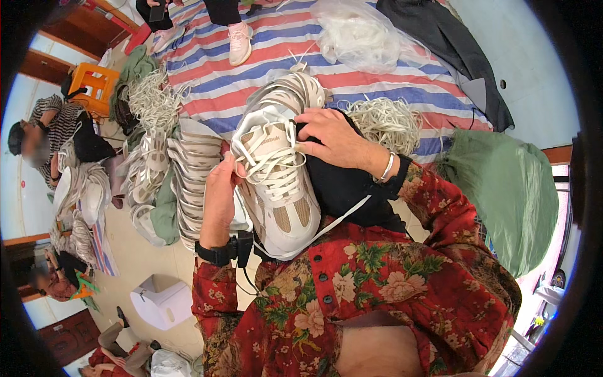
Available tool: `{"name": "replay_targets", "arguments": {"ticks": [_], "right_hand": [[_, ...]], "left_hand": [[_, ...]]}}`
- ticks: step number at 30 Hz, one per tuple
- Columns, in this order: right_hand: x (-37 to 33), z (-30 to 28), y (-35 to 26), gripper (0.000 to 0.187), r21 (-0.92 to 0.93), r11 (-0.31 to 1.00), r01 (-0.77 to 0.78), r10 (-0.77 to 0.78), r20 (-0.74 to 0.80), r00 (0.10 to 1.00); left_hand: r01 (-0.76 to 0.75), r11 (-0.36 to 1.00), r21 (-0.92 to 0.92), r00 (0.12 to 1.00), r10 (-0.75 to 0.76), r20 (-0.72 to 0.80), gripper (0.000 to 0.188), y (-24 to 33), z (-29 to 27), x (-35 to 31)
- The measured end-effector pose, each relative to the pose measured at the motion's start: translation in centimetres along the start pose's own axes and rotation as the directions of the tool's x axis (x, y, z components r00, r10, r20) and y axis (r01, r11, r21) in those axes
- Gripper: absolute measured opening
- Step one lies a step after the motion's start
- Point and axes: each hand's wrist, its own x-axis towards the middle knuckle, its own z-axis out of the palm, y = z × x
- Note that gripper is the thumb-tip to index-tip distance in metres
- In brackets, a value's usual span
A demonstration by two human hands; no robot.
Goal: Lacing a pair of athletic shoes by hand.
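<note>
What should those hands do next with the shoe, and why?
I'd probably have the right hand gently draw the lace snug near the top, because the upper strands look slack across the tongue, and both hands' fingers are already beside the lacing.

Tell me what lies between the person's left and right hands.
In the head view, the white and beige shoe, with its white laces, lies between the left hand and right hand.

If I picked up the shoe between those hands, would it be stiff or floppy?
The shoe would probably keep its shape: its toe stands rounded. Its mesh looks woven, so may give. The laces would likely flop, lying in loose loops.
</note>
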Motion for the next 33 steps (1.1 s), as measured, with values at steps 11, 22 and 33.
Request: {"name": "replay_targets", "arguments": {"ticks": [11, 22, 33], "right_hand": [[-0.6, -3.8, -0.3, 0.033, 0.482, 0.856, -0.188, 0.088, 0.221, 0.971], [1.7, -2.6, -3.1, 0.032, 0.281, 0.744, -0.606, 0.400, 0.539, 0.742], [1.1, -1.9, -1.0, 0.021, 0.436, 0.659, -0.614, 0.196, 0.688, 0.699]], "left_hand": [[-0.136, 0.988, -0.080, 0.980, 0.145, 0.133, 0.032, -1.1, -0.9, -0.3], [-0.239, 0.867, 0.438, 0.956, 0.288, -0.048, 0.019, 0.8, 2.1, -0.8], [-0.179, 0.982, -0.060, 0.981, 0.183, 0.065, 0.018, -1.1, 0.2, -1.2]]}}
